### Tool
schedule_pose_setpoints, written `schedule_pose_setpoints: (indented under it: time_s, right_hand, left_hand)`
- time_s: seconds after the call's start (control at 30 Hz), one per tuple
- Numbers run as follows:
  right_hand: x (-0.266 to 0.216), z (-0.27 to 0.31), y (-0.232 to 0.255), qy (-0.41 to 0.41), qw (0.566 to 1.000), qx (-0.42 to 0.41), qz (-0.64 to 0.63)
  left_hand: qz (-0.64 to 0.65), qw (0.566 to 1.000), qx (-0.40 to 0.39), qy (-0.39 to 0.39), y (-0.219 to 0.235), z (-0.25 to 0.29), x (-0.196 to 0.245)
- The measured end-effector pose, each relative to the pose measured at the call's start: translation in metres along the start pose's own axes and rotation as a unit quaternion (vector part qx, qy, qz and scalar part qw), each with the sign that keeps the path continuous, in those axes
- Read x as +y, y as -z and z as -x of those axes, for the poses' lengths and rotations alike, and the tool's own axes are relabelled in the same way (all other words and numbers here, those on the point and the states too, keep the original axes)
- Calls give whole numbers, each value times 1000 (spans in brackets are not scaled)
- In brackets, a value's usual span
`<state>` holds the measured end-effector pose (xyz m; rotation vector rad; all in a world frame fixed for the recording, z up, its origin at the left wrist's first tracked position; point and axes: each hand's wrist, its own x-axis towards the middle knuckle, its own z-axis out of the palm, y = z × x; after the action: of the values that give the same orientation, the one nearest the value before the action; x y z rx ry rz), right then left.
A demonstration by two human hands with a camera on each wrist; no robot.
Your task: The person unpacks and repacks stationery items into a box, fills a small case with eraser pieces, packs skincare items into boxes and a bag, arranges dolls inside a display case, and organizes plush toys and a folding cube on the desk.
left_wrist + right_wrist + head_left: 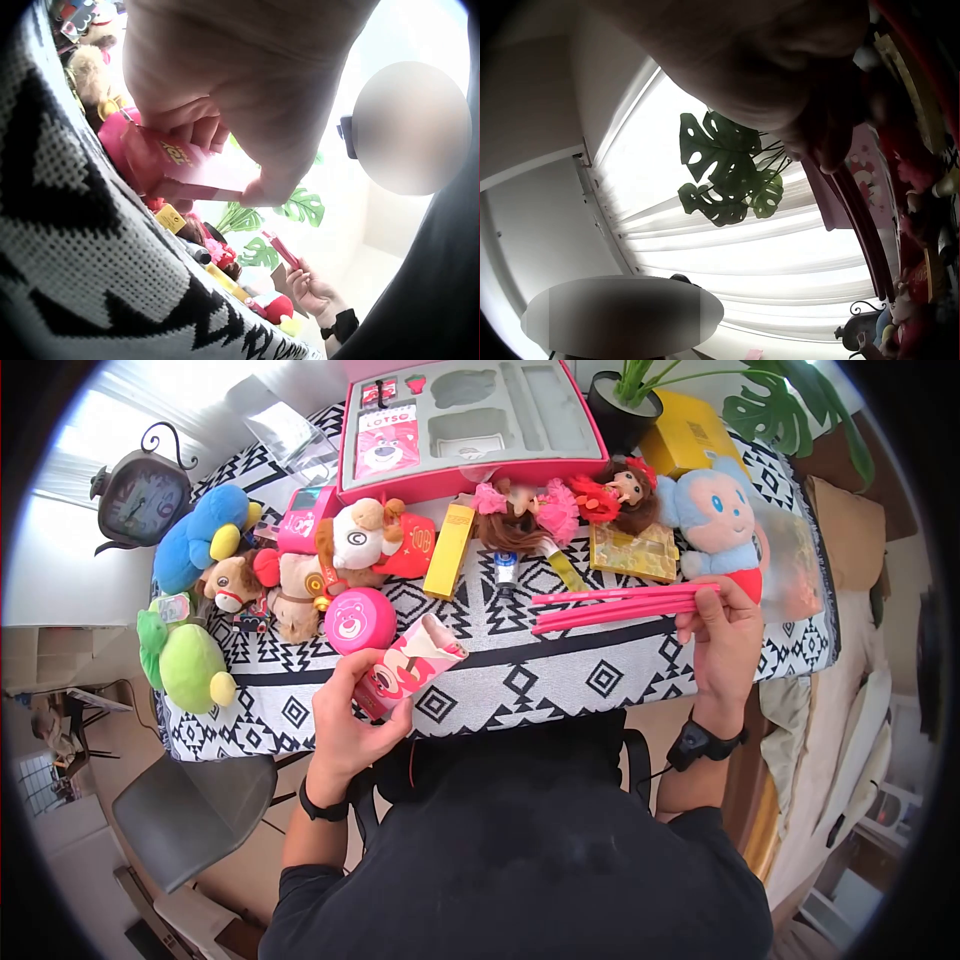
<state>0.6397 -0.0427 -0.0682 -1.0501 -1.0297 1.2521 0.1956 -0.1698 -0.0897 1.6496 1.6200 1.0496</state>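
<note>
In the head view the left hand (350, 715) grips a small pink and white printed box (408, 668), tilted, its upper end toward the right. The left wrist view shows the pink box (176, 161) between thumb and fingers of the left hand (240, 90). On the right, the right hand (722, 635) pinches several thin pink sticks (615, 608) by one end; they point left above the cloth. In the right wrist view the sticks (862, 232) extend down from the right hand (780, 82), whose fingertips are dark and partly hidden.
A round pink case (360, 621) sits just behind the left hand. Plush toys (195, 668) line the left side. Farther back are a pink box with a grey tray (470, 470), dolls (625, 495), a yellow box (449, 552) and a blue plush (715, 510). The patterned cloth (560, 695) covers the table.
</note>
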Motion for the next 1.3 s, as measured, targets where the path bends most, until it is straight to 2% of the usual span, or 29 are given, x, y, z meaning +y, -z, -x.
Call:
schedule_pose_setpoints:
  time_s: [0.1, 0.17, 0.2, 0.27, 0.3, 0.37, 0.47, 0.53, 0.73, 0.87, 0.93, 1.17, 1.23, 1.27, 1.3]
  right_hand:
    - [8, 5, -19, -32, 998, -29, 40]
    - [17, 10, -32, -64, 995, -57, 48]
    - [21, 11, -38, -95, 990, -84, 56]
    - [29, 13, -47, -104, 987, -110, 45]
    - [33, 14, -51, -127, 982, -131, 55]
    - [37, 14, -58, -163, 971, -162, 60]
    - [44, 17, -65, -170, 971, -157, 65]
    - [48, 17, -67, -167, 972, -154, 65]
    - [48, 16, -69, -167, 971, -150, 85]
    - [50, 18, -72, -154, 972, -140, 107]
    - [49, 18, -74, -155, 972, -138, 108]
    - [47, 18, -76, -157, 972, -132, 114]
    - [47, 18, -77, -159, 972, -130, 113]
    - [47, 18, -77, -160, 972, -128, 112]
    - [47, 18, -78, -160, 972, -128, 111]
  left_hand:
    - [-59, 998, 8, -36, -1, -5, 11]
    - [-175, 975, 13, -136, -5, -10, 16]
    - [-175, 975, 14, -136, -8, -10, 18]
    - [-221, 964, 35, -142, -18, -9, 19]
    - [-216, 971, 32, -102, -23, -5, 21]
    - [-244, 963, 22, -109, -27, -7, 25]
    - [-280, 953, 4, -115, -35, -8, 28]
    - [-326, 930, 20, -167, -40, -8, 30]
    - [-324, 920, -1, -221, -47, -11, 32]
    - [-336, 922, -8, -193, -48, -10, 32]
    - [-354, 921, 30, -157, -51, -9, 34]
    - [-357, 923, 8, -143, -46, -8, 41]
    - [-385, 904, 39, -184, -44, -9, 39]
    - [-385, 904, 38, -184, -43, -9, 39]
    - [-354, 909, 26, -219, -42, -9, 40]
